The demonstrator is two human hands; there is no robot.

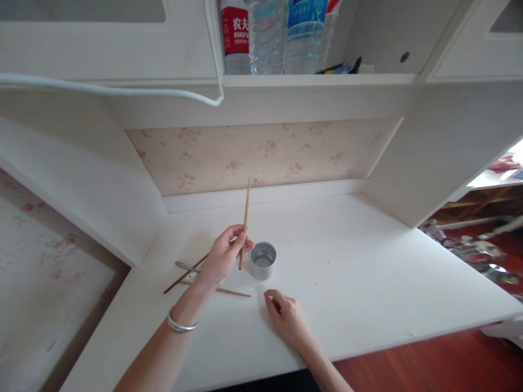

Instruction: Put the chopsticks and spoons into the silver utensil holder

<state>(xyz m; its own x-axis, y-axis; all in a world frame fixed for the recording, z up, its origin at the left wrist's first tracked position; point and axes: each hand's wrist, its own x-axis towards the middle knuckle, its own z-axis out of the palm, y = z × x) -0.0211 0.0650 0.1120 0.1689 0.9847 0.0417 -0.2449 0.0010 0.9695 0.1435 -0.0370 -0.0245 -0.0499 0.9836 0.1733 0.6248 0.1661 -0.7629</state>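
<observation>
My left hand pinches a wooden chopstick and holds it nearly upright, its lower tip just left of a small perforated metal holder standing on the white desk. Two more chopsticks lie crossed on the desk beneath and behind that hand, beside a metal utensil handle. My right hand rests on the desk in front of the holder, fingers loosely curled, with nothing visible in it. A silver bangle circles my left wrist.
Water bottles stand on the shelf above the desk, and a white cable runs along the shelf edge. Floral wallpaper backs the desk niche. Cluttered items sit off to the right above a red wood floor.
</observation>
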